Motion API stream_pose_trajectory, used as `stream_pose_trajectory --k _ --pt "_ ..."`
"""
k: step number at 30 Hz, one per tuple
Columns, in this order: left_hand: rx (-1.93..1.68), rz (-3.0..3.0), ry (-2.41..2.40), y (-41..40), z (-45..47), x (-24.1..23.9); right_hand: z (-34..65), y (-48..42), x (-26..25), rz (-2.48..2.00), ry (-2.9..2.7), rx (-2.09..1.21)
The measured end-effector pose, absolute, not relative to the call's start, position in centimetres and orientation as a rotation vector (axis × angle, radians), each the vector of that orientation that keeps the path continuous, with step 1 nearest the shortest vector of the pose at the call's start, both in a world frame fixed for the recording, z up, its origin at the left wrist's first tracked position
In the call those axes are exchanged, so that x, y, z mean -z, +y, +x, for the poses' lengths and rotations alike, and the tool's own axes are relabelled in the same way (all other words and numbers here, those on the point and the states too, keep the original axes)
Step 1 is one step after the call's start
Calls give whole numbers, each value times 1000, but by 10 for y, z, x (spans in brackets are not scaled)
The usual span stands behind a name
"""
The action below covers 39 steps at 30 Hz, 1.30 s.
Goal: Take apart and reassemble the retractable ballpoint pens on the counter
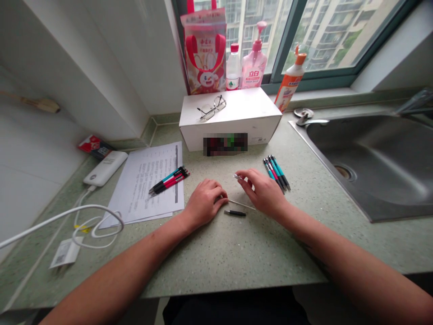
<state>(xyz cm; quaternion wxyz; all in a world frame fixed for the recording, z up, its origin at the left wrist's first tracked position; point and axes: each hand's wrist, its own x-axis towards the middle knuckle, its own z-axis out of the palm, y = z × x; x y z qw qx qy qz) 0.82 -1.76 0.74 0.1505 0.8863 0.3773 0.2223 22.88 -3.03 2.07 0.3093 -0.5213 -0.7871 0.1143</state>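
My right hand (264, 190) pinches a small whitish, clear piece (236, 176) between thumb and fingertips, just above the counter. My left hand (205, 201) rests on the counter with its fingers curled in. Something dark shows between those fingers, mostly hidden. A thin pale rod like a pen refill (241, 205) lies from the left fingertips toward the right wrist; whether the fingers grip it is unclear. In front of it lies a short black pen part (234, 213). Several teal and red pens (276, 173) lie beside my right hand, and more pens (169, 180) lie left of my left hand.
Printed sheets (135, 180) lie under the left pens. A power bank (105, 169), white cable (115, 216) and charger (66, 253) are at left. Behind stands a white box (233, 108) with glasses (212, 108) on top; bottles (254, 67) stand behind. At right is a sink (372, 162).
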Motion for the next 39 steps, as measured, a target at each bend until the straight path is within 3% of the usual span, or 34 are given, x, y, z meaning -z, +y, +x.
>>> stream_pose_trajectory --k 13,39 --pt "-1124 2289 1380 -10 -12 -9 242 -22 -27 -1499 -1984 -85" --pt "-1125 2556 1311 -11 -11 -10 234 -28 -21 -1387 -2098 -155"
